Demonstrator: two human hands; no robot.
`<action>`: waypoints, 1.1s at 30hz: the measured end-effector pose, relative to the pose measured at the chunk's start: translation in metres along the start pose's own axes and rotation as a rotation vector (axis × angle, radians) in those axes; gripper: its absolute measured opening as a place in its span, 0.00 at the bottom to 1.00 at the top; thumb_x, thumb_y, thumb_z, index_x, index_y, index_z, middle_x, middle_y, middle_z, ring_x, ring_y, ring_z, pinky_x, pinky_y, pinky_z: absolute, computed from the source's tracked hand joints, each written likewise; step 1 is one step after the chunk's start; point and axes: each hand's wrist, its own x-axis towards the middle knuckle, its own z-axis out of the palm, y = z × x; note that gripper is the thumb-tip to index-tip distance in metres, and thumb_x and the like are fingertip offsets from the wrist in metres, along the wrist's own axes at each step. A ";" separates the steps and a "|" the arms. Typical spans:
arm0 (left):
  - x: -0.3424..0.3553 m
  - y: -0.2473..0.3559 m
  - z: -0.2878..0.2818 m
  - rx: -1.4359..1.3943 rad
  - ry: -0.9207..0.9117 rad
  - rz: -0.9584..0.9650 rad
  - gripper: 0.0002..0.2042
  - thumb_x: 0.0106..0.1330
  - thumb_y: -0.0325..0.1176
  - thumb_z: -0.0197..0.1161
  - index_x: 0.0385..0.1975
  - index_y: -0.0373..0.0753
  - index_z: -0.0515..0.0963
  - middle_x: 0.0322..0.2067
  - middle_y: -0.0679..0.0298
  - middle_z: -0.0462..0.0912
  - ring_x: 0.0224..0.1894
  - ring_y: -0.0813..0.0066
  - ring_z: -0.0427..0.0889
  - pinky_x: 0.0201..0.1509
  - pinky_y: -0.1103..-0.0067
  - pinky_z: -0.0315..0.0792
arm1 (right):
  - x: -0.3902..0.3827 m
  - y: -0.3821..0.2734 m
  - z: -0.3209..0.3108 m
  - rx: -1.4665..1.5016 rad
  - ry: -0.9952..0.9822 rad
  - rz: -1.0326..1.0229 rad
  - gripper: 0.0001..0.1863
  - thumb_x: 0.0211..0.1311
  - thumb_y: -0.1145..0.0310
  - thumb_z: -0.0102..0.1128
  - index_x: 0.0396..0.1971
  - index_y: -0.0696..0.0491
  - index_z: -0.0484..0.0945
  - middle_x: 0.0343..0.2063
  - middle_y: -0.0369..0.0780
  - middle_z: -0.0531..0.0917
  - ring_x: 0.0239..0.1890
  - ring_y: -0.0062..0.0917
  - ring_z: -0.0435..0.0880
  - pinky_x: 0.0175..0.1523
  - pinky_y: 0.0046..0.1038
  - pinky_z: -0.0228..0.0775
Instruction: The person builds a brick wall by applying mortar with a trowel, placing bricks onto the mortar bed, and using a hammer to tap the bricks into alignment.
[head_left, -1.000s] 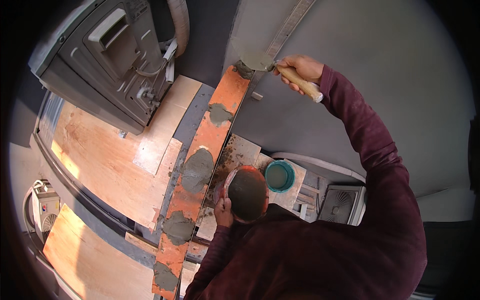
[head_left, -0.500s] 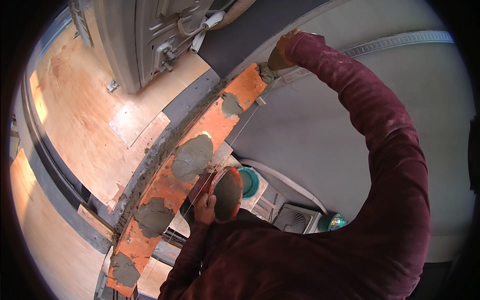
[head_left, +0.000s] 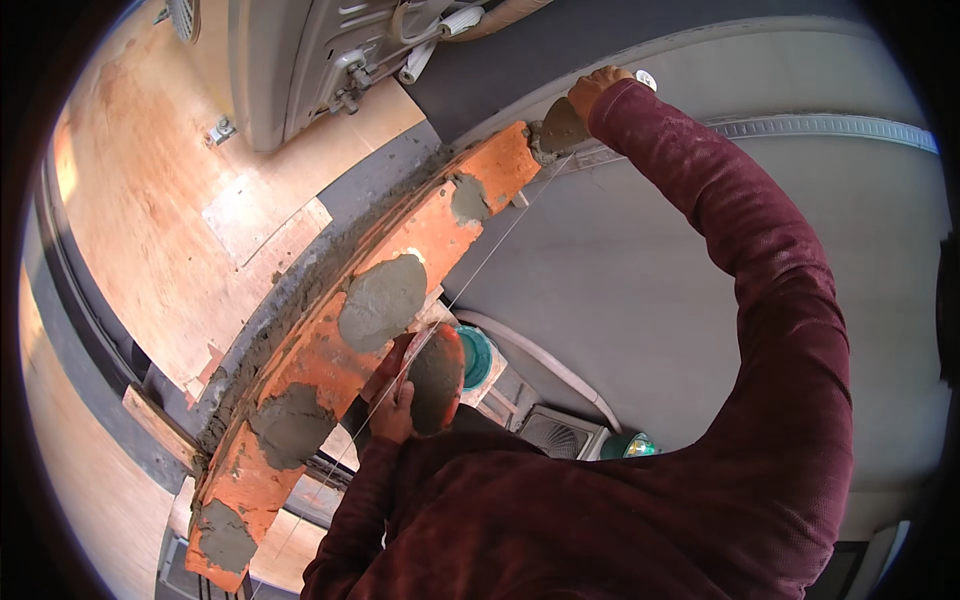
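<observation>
Gripped in my right hand [head_left: 597,90] is a trowel [head_left: 563,127], its blade at the far end of a row of orange bricks [head_left: 330,345], beside the grey wall. Mortar [head_left: 544,148] clings to that brick end by the blade. My left hand [head_left: 392,412] holds the edge of a red-orange bowl [head_left: 459,362] with grey mortar [head_left: 434,385] inside, close to my body. Several mortar patches [head_left: 384,302] lie along the top of the bricks. A thin string line [head_left: 497,247] is stretched along the near side of the row.
Beyond the bricks lie plywood sheets [head_left: 150,200], below a metal-cased unit [head_left: 300,60] with pipes. To the right rises the grey wall [head_left: 620,270] with a perforated metal strip [head_left: 820,126]. Below are a teal bucket [head_left: 474,357], a pale hose [head_left: 550,365] and a fan-grille unit [head_left: 556,436].
My view has shifted slightly. The trowel blade has tilted and shows more of its face, and my right hand sits a little farther right of the brick end. My left hand still holds the bowl.
</observation>
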 end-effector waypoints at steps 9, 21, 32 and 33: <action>-0.001 -0.008 -0.005 -0.028 0.030 -0.046 0.17 0.69 0.44 0.54 0.30 0.33 0.71 0.21 0.56 0.70 0.25 0.67 0.70 0.34 0.70 0.67 | -0.002 -0.003 -0.037 0.056 -0.028 0.060 0.16 0.51 0.68 0.64 0.43 0.52 0.83 0.47 0.41 0.83 0.53 0.33 0.80 0.56 0.33 0.71; 0.000 0.003 -0.007 -0.032 -0.002 -0.048 0.20 0.67 0.49 0.52 0.27 0.35 0.67 0.24 0.48 0.73 0.32 0.45 0.73 0.39 0.60 0.65 | -0.007 0.007 -0.042 0.067 0.002 0.127 0.17 0.52 0.67 0.65 0.45 0.49 0.82 0.48 0.41 0.82 0.54 0.33 0.79 0.56 0.34 0.71; -0.013 -0.008 0.006 0.010 0.080 0.023 0.17 0.65 0.45 0.57 0.34 0.33 0.75 0.24 0.51 0.76 0.27 0.55 0.76 0.37 0.68 0.70 | -0.006 0.011 -0.035 0.074 0.075 0.078 0.13 0.53 0.68 0.60 0.39 0.52 0.83 0.43 0.45 0.84 0.50 0.36 0.81 0.53 0.35 0.74; -0.012 -0.009 0.007 -0.002 0.078 0.015 0.17 0.65 0.45 0.57 0.33 0.34 0.74 0.25 0.50 0.76 0.29 0.52 0.76 0.38 0.65 0.70 | -0.003 0.007 -0.033 0.086 0.085 0.115 0.13 0.53 0.68 0.60 0.39 0.52 0.83 0.43 0.45 0.84 0.50 0.36 0.81 0.53 0.35 0.74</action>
